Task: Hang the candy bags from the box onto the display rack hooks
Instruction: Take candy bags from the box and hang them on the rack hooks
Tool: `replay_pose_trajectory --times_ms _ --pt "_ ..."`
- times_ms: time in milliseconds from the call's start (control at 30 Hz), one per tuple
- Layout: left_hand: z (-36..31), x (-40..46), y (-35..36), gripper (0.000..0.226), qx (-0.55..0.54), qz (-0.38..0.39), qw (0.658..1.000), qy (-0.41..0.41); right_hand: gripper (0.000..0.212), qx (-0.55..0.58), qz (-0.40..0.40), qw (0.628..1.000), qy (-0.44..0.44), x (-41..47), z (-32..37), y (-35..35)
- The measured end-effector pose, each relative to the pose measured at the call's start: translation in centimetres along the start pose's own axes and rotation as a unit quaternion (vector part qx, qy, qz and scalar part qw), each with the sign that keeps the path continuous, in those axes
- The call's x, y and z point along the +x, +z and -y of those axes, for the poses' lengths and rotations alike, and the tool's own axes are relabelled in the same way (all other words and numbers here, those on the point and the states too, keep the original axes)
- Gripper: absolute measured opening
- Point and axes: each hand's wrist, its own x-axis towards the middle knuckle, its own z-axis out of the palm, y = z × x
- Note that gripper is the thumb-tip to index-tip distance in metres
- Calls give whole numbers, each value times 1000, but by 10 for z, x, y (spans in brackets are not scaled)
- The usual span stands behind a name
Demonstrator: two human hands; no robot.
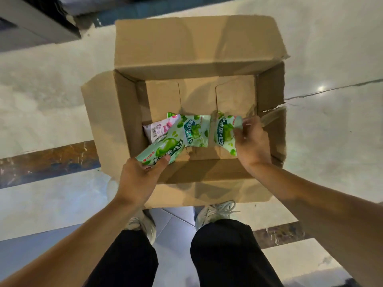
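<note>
An open cardboard box [116,112] stands on the floor below me. My left hand [138,179] grips a green candy bag [163,147] by its lower end at the box's near edge. My right hand [251,145] pinches a second green candy bag [224,130] at the right inside the box. A third green bag [195,130] lies between them on the box bottom. A pink and white bag [157,127] lies at the left, partly under the bag in my left hand. No display rack is in view.
The box flaps [194,44] are folded outward on all sides; the right flap is torn. Pale glossy floor tiles [331,125] surround the box. My legs and shoes [215,212] stand just behind the near flap. A dark cabinet base [39,23] sits at the top left.
</note>
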Motion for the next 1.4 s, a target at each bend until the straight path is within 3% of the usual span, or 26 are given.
replay_pose_trajectory --times_ms 100,300,567,833,1100,1200,1300,1400 --pt "-31 -20 -15 20 0 1 1000 8 17 -76 11 993 -85 -19 16 -38" --pt "-115 -85 -58 14 -23 14 1000 14 16 -32 74 971 -226 -78 72 -137" --pt "-259 -246 -153 23 -137 65 988 38 19 -16 195 938 -287 -213 215 -302" --pt "-377 -417 -284 16 -170 56 976 125 34 121 178 919 -332 -390 371 -439" --pt "-426 -507 -364 36 -237 163 944 160 51 171 173 901 -360 -491 490 -481" --pt "-430 -522 -374 45 -262 185 930 181 55 219 121 905 -343 -507 518 -479" --pt "-430 -534 -380 52 -282 159 923 206 46 306 86 891 -323 -525 527 -473" --pt "-432 -548 -384 53 -320 122 912 227 19 355 141 881 -280 -541 520 -462"
